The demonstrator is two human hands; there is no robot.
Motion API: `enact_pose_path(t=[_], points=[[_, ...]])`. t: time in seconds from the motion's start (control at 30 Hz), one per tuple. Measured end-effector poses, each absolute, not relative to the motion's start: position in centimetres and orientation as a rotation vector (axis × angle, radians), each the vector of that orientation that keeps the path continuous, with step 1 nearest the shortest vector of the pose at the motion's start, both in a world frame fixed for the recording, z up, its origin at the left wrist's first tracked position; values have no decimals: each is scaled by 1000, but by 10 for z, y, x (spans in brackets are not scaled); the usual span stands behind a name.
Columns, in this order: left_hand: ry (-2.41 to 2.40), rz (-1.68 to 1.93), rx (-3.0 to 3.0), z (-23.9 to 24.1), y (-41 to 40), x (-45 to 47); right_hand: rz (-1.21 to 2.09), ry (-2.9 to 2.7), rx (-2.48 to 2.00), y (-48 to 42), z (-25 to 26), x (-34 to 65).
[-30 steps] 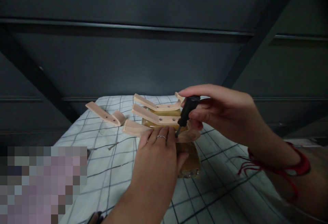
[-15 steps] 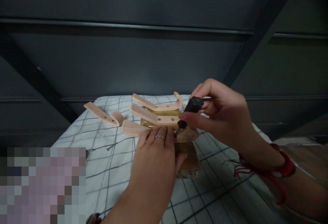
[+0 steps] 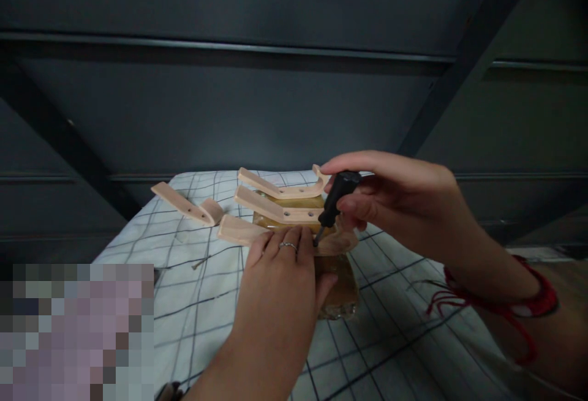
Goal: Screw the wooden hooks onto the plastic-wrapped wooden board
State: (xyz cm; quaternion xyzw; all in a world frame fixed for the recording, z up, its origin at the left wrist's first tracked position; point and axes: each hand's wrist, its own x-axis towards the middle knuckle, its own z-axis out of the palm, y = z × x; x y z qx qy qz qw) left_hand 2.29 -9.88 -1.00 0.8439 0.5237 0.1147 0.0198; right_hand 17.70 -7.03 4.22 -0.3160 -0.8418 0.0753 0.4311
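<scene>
My left hand (image 3: 278, 291) presses the nearest wooden hook (image 3: 239, 231) down onto a brown block wrapped in clear film (image 3: 339, 281), its fingers lying across the hook. In my right hand (image 3: 399, 199) is a black screwdriver (image 3: 339, 196), held between thumb and fingers near the top of its handle, the index finger reaching out past it. The shaft tilts, and its tip meets the nearest hook just right of my left fingers; any screw there is hidden. Behind it, a middle wooden hook (image 3: 260, 205) and a far wooden hook (image 3: 261, 183) lie across the block, with two dark holes each.
A loose wooden hook (image 3: 177, 202) lies to the left on the checked cloth (image 3: 367, 352). Close by is a small screw (image 3: 197, 264). A dark panelled wall (image 3: 239, 113) rises right behind the cloth-covered surface. A blurred-out patch covers the lower left.
My right hand has shifted right and loosened around the screwdriver handle, its index finger now stretched forward. The screwdriver stands slightly steeper, its tip in the same spot. My left hand stays put.
</scene>
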Motion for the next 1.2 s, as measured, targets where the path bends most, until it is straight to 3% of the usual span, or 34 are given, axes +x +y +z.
enact_pose_path(t=[0.37,0.77,1.2], points=[[1624,418,2660,-13,-99,21,212,-2016,-831,-70,43,175],[1607,447,2669,-10,-99,22,572,-1838,-887,-75,35,165],[1595,454,2733,-12,-99,20,321,-2131,-759,-69,44,180]])
